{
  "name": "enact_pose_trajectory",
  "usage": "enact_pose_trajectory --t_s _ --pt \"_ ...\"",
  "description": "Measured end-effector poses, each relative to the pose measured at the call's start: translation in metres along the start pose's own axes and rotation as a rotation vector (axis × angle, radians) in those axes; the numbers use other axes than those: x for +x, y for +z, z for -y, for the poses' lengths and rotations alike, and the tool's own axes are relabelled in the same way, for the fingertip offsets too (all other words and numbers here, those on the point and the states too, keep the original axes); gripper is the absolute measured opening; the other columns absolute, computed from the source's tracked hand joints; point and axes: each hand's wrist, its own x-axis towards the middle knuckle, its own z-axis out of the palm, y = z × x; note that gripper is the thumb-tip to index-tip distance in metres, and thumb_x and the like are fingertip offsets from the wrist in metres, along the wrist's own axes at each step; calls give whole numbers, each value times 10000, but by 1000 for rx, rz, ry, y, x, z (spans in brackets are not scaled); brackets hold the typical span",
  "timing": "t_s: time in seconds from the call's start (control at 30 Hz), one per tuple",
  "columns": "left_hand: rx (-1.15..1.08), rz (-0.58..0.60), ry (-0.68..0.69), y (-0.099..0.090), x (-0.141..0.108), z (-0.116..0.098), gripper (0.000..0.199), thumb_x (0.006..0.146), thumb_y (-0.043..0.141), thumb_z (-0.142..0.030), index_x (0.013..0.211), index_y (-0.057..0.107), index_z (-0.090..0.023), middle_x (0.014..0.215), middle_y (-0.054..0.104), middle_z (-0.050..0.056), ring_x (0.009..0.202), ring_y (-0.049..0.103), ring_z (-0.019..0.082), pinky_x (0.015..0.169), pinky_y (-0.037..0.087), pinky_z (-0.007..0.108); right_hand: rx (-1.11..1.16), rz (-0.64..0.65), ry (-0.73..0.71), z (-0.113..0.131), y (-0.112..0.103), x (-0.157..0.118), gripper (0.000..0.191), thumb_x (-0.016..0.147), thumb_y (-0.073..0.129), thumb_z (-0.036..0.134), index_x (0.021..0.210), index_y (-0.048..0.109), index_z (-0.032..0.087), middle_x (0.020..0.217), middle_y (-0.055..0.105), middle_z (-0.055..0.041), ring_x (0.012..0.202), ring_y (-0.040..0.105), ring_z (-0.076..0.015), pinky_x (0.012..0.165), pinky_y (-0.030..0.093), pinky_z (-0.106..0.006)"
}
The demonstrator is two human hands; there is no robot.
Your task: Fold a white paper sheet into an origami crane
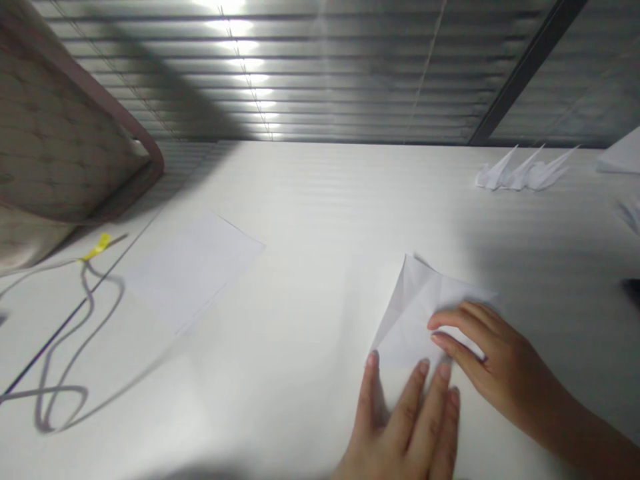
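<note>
Head: paper point(413, 307) points cornerwise away; left hand point(407, 437) spread, right hand point(505, 357) curled, grip unclear.

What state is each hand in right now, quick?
Left hand: open, fingers spread, fingertips on the creased paper.
Right hand: thumb and forefinger close together at the same paper; whether its grip is closed cannot be told.

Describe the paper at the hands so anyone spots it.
On the white table, right of centre, are the left hand and right hand. The paper lies at their fingers. It is creased, unlike the smooth sheet at left, and broad, unlike the spiky folded papers at back right.
</note>
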Motion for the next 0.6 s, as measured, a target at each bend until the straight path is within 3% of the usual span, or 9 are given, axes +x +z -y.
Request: enact_pose_trajectory --t_s 0.33,0.6 --pt "0 -46 -32 9 -3 -5 325 948 410 -308 1206 595 -239 1346 550 58 1240 473 246 1114 46 609 -2 -1 8 -1 0 -1 94 923 482 209 943 571 231 876 642 -37 865 609 -204 773 469 -337" --pt "-1 -16 -29 1 1 0 305 944 456 -315 1206 596 -250 1374 523 48 1223 493 227 1126 47 584 -5 -8 11 0 0 0 107 915 481 222 929 587 230 862 648 -38 853 622 -206 759 480 -333"
